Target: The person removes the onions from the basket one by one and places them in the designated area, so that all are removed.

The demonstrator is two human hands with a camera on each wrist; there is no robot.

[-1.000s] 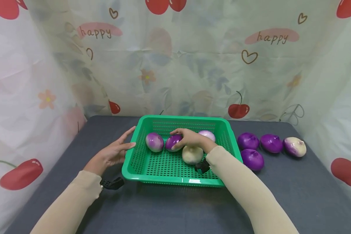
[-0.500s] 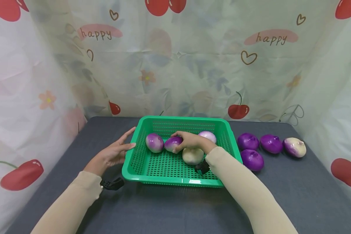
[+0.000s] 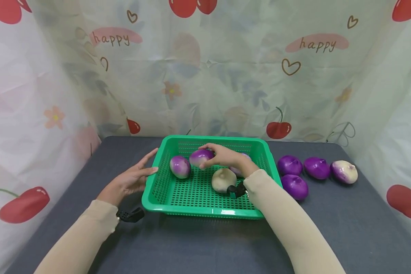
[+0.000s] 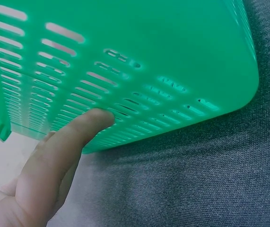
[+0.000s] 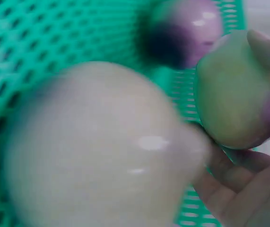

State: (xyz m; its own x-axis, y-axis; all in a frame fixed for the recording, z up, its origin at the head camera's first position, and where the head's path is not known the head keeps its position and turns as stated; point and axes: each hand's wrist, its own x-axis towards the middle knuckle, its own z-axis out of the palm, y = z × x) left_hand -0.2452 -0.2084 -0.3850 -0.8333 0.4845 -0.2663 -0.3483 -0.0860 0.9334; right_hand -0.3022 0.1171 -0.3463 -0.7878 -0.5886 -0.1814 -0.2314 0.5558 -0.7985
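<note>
The left hand (image 3: 131, 180), fingers spread, touched the left wall of a green perforated basket (image 3: 191, 209). Inside, past a pale bulb (image 3: 222, 180), the right hand (image 3: 225, 156) pinched a purple-and-white bulb (image 3: 198, 158) between thumb and fingers, near a mottled bulb (image 3: 180, 167). Four bulbs (image 3: 317, 168) lay right of the basket; behind hung a cherry-printed curtain (image 3: 209, 76).

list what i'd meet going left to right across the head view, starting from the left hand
Left hand, purple-and-white bulb, held bulb in the right hand, cream bulb, two dark purple bulbs, single dark purple bulb, cream-and-purple bulb.
</note>
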